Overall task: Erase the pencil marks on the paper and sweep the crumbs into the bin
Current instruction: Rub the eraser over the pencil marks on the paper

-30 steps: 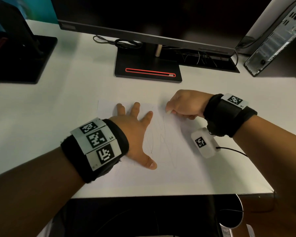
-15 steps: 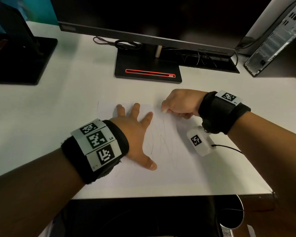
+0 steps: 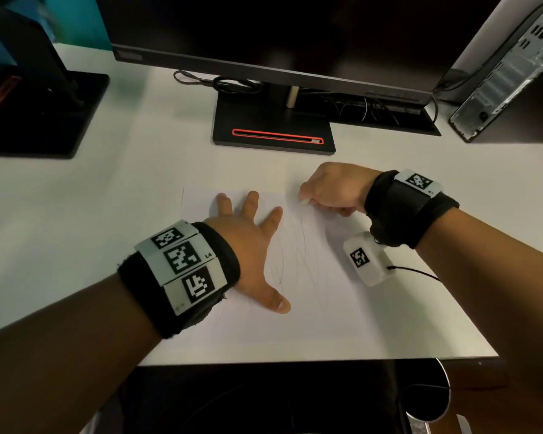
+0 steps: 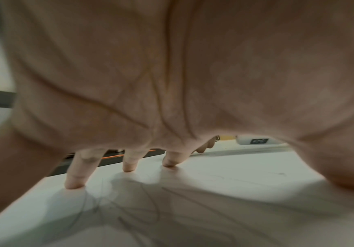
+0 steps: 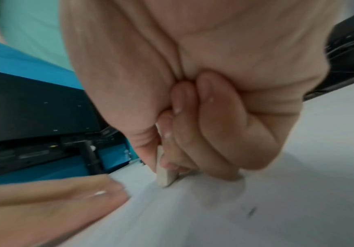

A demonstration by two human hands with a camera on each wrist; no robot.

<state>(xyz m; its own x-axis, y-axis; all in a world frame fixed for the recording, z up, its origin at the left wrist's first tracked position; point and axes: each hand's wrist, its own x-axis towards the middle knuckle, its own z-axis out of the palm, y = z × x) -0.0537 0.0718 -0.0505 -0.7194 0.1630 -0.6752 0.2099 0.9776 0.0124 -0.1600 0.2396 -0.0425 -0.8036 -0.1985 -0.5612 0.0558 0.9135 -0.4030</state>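
- The rubbing-out step is in hand. The right hand (image 3: pixel 329 189) is curled tight, with its fingers (image 5: pixel 220 127) pinching a small white eraser (image 5: pixel 165 175). The tip of the eraser touches the paper (image 3: pixel 342 311) near its far edge.
- The left hand (image 3: pixel 248 242) lies flat on the paper with its fingers (image 4: pixel 81 168) spread wide. It holds the sheet down and grips nothing.
- Thin pencil marks (image 3: pixel 301 255) run between the two hands, so most of the rubbing looks not yet done.
- Next, I think the eraser has to rub back and forth over those lines, with the flat hand keeping the paper from sliding or wrinkling.
- The round rim of what may be the bin (image 3: pixel 442 393) shows below the desk (image 3: pixel 76 214) edge at the right.
- Writing: the left wristband (image 3: pixel 182 264) has black-and-white square codes and small letters that look like "L4". The monitor (image 3: pixel 264 36) has a name on its frame, too blurry to read.
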